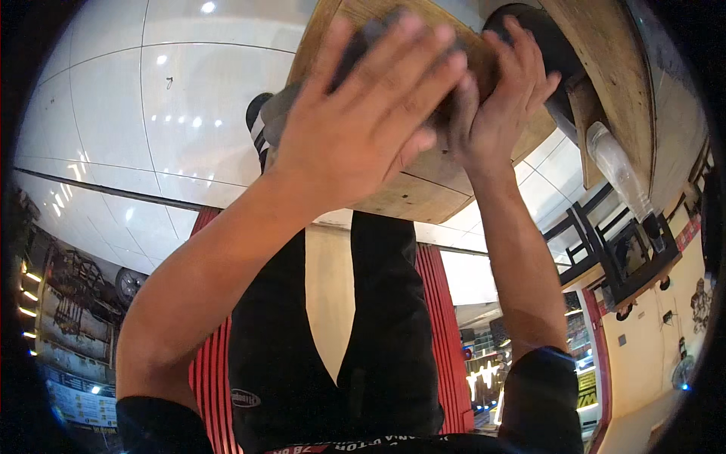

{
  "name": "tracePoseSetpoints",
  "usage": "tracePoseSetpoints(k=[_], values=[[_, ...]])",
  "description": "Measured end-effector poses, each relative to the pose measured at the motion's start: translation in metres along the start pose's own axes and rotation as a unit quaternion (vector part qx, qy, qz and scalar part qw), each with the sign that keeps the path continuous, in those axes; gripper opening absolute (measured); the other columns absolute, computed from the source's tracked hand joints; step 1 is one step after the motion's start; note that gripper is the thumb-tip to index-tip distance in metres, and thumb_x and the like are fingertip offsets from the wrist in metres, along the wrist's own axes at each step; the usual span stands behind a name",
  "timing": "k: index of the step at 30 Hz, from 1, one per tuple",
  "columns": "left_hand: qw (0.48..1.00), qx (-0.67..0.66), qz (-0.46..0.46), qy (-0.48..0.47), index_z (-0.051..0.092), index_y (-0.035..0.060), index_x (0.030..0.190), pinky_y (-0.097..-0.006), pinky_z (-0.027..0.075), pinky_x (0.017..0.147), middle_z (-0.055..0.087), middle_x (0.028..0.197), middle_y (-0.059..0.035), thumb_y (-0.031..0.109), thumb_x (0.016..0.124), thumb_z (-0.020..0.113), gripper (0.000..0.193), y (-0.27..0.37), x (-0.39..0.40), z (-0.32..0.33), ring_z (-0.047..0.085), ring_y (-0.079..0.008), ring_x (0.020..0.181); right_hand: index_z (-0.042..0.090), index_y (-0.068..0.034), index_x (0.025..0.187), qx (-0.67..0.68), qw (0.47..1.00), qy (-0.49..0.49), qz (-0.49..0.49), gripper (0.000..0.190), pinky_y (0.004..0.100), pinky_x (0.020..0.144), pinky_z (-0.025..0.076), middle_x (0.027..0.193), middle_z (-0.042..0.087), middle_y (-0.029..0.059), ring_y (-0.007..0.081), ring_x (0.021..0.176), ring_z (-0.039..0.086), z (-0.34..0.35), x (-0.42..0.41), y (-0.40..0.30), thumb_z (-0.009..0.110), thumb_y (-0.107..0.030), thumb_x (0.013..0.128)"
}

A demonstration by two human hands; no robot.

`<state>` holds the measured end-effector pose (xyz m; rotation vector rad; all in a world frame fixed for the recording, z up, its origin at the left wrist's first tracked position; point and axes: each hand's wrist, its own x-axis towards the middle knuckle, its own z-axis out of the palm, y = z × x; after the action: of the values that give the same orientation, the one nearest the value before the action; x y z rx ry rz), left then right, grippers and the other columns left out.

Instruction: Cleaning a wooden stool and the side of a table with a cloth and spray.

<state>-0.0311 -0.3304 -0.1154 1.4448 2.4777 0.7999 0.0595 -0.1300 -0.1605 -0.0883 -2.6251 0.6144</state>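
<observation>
Both of my hands are blurred and raised over a wooden board or seat (420, 196) at the top of the head view. My left hand (357, 119) has its back to me and its fingers stretched apart, with the palm hidden. Behind its fingers, a dark grey object (347, 61) shows in part; I cannot tell what it is or whether the hand touches it. My right hand (502, 105) is just to the right, fingers spread and thumb towards the left hand. Nothing shows in it.
Pale glossy floor tiles (102, 113) lie to the left. A black-and-white striped item (259, 133) is partly hidden beside my left wrist. On the right, a clear plastic bottle (615, 159) lies near a curved wooden tabletop (618, 74) and dark-framed furniture (618, 249).
</observation>
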Motion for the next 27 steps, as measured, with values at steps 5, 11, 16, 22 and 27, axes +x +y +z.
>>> tracePoseSetpoints(k=[5,11,16,22,27], values=[[0.987,0.093,0.057,-0.121,0.054,0.0239,0.165,-0.0569,0.01,0.139,0.038,0.179,0.0028,0.049,0.101,0.067,0.07,0.004,-0.008,0.014,0.03,-0.0161,0.167,0.065,-0.012,0.141,-0.069,0.986,-0.047,0.146,0.049,0.0557,0.114,0.033,0.138,0.068,0.0145,0.0327,0.128,0.062,-0.003,-0.004,-0.003,0.058,-0.046,0.107],[0.974,0.144,0.094,-0.146,0.052,0.0224,0.167,-0.0505,0.017,0.139,0.04,0.178,0.0046,0.039,0.104,0.066,0.066,-0.032,0.047,0.004,0.035,-0.0176,0.164,0.066,-0.003,0.136,-0.082,0.974,-0.065,0.199,0.047,0.0521,0.105,0.04,0.127,0.07,0.0175,0.0374,0.117,0.063,-0.006,0.021,-0.005,0.052,-0.042,0.112],[0.987,0.114,-0.044,-0.107,0.064,0.0014,0.144,-0.0585,0.043,0.116,0.063,0.137,-0.0237,0.022,0.106,0.065,0.043,-0.028,0.088,-0.019,0.057,-0.0471,0.131,0.063,0.004,0.134,-0.117,0.967,-0.032,0.222,0.049,0.0566,0.099,0.04,0.118,0.067,0.0258,0.0458,0.107,0.059,0.002,0.03,-0.004,0.044,-0.037,0.115],[0.982,0.039,-0.186,0.016,0.065,0.0003,0.141,-0.0511,0.056,0.1,0.068,0.135,-0.0261,0.024,0.105,0.069,0.043,-0.043,0.082,0.0,0.069,-0.0438,0.119,0.06,0.004,0.136,-0.135,0.961,-0.069,0.232,0.049,0.0555,0.1,0.039,0.117,0.065,0.0248,0.0447,0.108,0.058,0.003,0.026,-0.008,0.047,-0.038,0.114],[0.926,-0.205,-0.311,-0.063,0.067,-0.0029,0.133,-0.0497,0.057,0.09,0.077,0.118,-0.025,0.028,0.107,0.069,0.041,-0.043,0.084,-0.064,0.076,-0.0405,0.093,0.061,0.003,0.137,-0.132,0.979,0.008,0.155,0.051,0.0571,0.104,0.039,0.124,0.066,0.0246,0.0438,0.117,0.059,0.008,0.019,-0.009,0.054,-0.042,0.112]])
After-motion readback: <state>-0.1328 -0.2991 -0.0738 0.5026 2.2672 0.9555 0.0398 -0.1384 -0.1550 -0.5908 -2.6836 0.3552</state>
